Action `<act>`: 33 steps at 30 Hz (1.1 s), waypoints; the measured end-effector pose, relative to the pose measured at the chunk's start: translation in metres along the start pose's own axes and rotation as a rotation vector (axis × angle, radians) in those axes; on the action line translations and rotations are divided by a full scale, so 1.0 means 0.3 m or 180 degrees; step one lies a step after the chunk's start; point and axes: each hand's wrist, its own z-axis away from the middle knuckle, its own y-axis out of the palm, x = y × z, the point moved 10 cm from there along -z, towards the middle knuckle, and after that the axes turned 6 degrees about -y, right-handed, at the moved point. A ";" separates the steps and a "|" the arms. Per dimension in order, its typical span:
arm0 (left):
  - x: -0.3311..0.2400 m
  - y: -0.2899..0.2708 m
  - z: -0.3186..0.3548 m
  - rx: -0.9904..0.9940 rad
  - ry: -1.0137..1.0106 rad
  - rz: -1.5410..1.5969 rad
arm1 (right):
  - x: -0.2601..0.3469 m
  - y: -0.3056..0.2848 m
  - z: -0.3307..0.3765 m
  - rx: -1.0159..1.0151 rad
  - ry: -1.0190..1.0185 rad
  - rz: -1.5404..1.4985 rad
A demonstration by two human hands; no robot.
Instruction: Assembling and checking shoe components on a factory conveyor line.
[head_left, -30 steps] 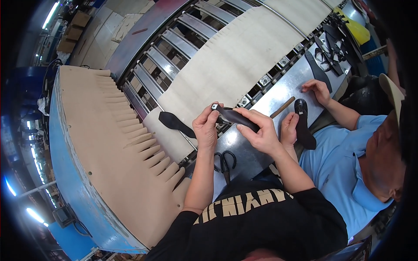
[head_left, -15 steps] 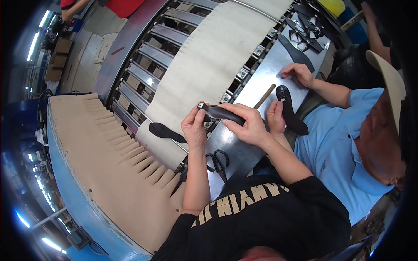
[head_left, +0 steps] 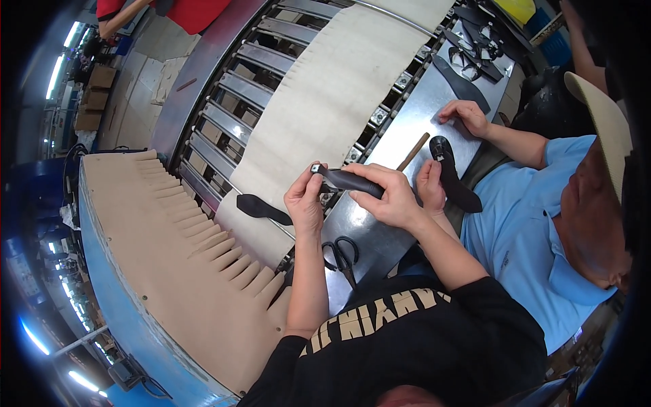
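Head view, left to right: a tan curved cover point(head_left: 156, 258), then a black sole piece point(head_left: 261, 207) lying on the cloth belt point(head_left: 325, 115). The left hand point(head_left: 305, 203) pinches the end of a dark shoe strap point(head_left: 349, 180), held just above the metal worktop point(head_left: 400, 136); the right hand point(head_left: 390, 197) wraps its fingers around the strap's middle. Scissors point(head_left: 341, 254) lie below. At right, a neighbour's hand point(head_left: 430, 186) holds a black insole point(head_left: 451, 173).
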 end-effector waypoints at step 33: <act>-0.037 0.030 0.040 0.0629 -0.0493 -0.0198 | 0.066 0.072 -0.013 0.1444 0.0201 0.0500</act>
